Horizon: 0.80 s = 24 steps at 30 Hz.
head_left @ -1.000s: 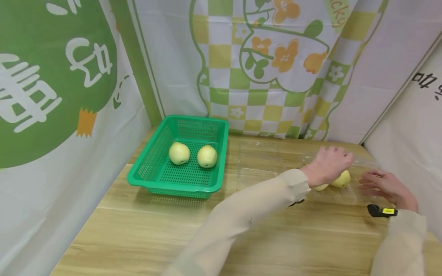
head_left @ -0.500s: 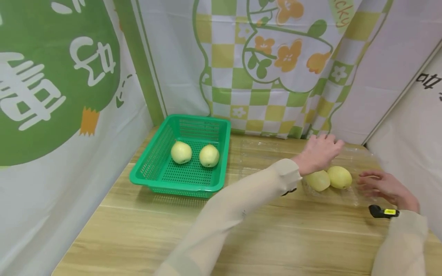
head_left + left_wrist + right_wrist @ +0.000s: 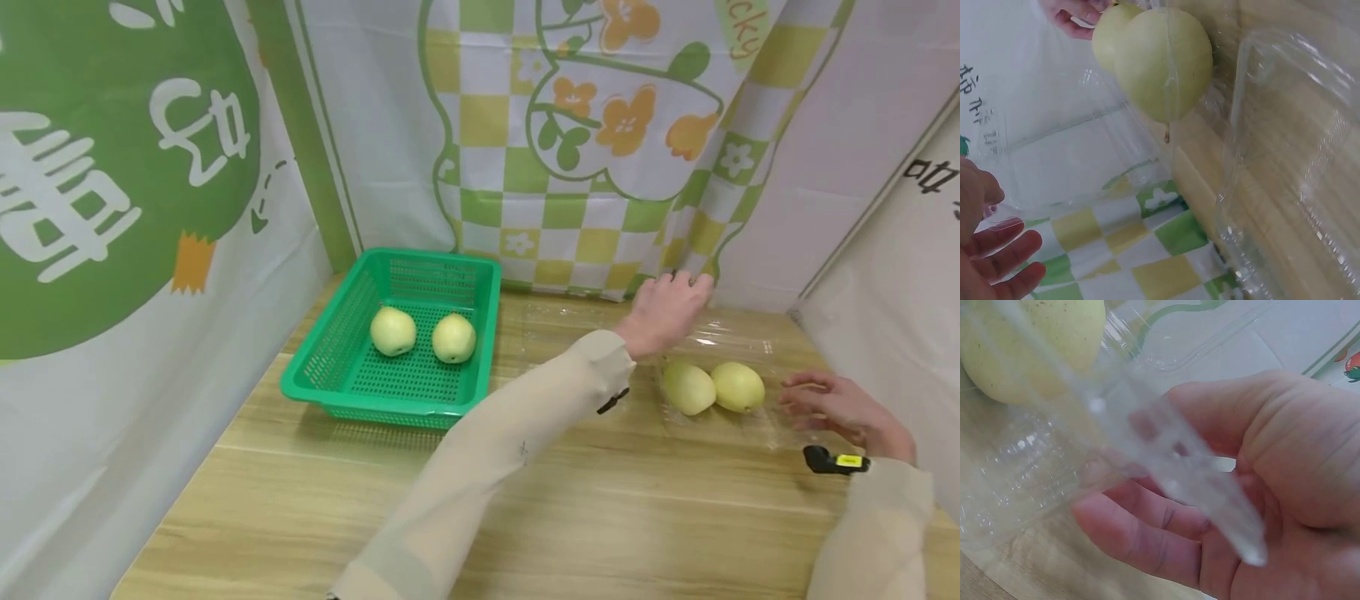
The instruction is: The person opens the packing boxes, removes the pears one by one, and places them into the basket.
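Two pale yellow pears, a left pear (image 3: 688,388) and a right pear (image 3: 738,387), lie side by side in a clear plastic box (image 3: 757,429) on the table's right side. Behind them the box's clear lid (image 3: 1066,144) stands raised. My left hand (image 3: 667,312) is at the lid's far left; in the left wrist view its thumb and index finger pinch the lid's edge. My right hand (image 3: 843,410) is at the box's right end. In the right wrist view, the right hand's thumb and curled fingers (image 3: 1141,540) grip the clear side wall.
A green plastic basket (image 3: 390,408) with two more pears (image 3: 393,332) stands on the left of the wooden table (image 3: 570,517). Another clear plastic container (image 3: 1291,156) lies between basket and box. Printed curtains (image 3: 480,125) hang close behind and at both sides.
My left hand has moved left and away toward the back curtain, with the lid in its fingers. Both pears in the box now show fully. The right hand has hardly moved.
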Each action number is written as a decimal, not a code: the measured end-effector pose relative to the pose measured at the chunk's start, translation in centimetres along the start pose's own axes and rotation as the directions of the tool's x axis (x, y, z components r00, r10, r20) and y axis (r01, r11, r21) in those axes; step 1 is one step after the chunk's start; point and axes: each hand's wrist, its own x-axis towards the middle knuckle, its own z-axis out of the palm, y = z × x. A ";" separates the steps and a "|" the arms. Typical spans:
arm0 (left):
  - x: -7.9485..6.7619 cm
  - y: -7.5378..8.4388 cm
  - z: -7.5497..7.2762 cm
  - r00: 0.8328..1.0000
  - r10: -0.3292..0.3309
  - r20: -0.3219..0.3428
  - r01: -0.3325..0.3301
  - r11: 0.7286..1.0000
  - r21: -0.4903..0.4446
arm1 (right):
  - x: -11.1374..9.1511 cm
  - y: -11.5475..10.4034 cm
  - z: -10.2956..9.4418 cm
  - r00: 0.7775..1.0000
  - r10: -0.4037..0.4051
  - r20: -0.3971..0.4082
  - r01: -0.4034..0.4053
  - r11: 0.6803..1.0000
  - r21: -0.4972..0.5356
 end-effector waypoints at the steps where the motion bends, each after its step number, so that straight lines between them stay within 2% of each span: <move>1: 0.1 -0.2 0.2 1.000 -0.012 -0.019 0.012 1.000 -0.016 | 0.0 -0.1 0.0 1.000 -0.004 0.002 0.003 1.000 0.015; 5: 0.3 -0.9 1.1 0.994 -0.058 -0.096 0.042 0.986 -0.163 | -0.1 -0.2 -0.1 1.000 -0.020 0.014 0.019 0.998 0.056; 10: 0.2 -1.6 2.8 0.985 -0.100 -0.142 0.048 0.942 -0.332 | -0.2 -0.2 -0.3 1.000 -0.025 0.013 0.024 0.997 0.073; 18: 0.1 -2.2 4.2 0.990 -0.128 -0.062 0.091 0.905 -0.415 | -0.3 0.0 -0.5 1.000 -0.026 0.010 0.025 0.997 0.070; 24: -0.2 -2.1 4.9 0.996 -0.086 -0.031 0.066 0.912 -0.404 | -0.6 0.0 -0.2 1.000 -0.013 0.020 0.013 0.999 0.047</move>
